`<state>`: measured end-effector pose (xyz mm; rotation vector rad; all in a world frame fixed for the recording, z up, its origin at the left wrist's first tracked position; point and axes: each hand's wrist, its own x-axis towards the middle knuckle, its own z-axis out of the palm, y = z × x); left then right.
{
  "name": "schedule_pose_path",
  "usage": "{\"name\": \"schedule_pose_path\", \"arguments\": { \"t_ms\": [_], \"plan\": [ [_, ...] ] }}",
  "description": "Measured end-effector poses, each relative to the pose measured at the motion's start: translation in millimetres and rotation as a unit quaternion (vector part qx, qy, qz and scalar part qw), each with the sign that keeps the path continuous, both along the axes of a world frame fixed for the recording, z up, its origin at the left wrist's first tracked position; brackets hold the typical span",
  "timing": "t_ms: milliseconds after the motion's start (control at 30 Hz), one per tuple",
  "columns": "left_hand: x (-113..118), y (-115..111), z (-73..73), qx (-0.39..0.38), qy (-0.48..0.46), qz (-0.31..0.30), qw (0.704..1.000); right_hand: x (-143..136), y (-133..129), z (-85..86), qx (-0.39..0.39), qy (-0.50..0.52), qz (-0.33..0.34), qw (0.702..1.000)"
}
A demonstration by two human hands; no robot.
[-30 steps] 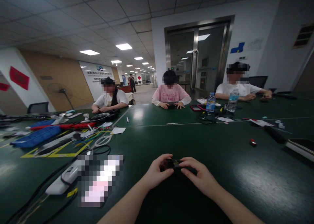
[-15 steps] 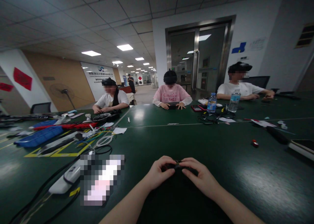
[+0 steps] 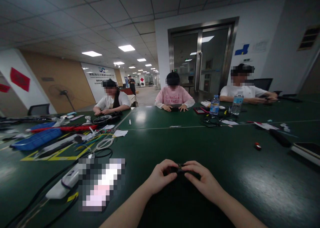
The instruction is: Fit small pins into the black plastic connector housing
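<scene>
small dark object (image 3: 179,169) pinched between our left hand (image 3: 161,175) and right hand (image 3: 203,175)

we have the object right at the fingertips, straight ahead at twelve o'clock; our left hand meets it from nine o'clock, our right hand from three, neither clearly nearer; each grip looks closed on its own end, thumb low and fingers above; the long axis seems to run nine to three, though our fingers hide too much to be sure; it reads as hard and dark, with a faint yellowish glint mid-top; the counter (image 3: 150,144) beneath is smooth, dark green, with a soft sheen; from the object, a rounded white plastic power strip (image 3: 60,185) lies near nine o'clock; a shallow blue tray (image 3: 37,139) sits towards ten; a small glossy red piece (image 3: 257,146) rests between two and three
</scene>
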<state>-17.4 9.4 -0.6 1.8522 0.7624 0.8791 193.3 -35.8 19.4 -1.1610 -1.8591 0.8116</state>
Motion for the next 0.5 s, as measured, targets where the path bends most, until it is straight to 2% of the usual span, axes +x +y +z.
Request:
{"name": "schedule_pose_path", "arguments": {
  "t_ms": [300,500],
  "plan": [
    [0.2,-1.4,0.0,-0.043,-0.003,0.003,0.999,1.0,2.9,-4.9,-0.003,0.001,0.001,1.000],
    [-0.6,-3.1,4.9,-0.006,-0.001,-0.007,1.000,0.1,2.4,-1.2,-0.009,-0.012,0.008,1.000]
  ]
}}
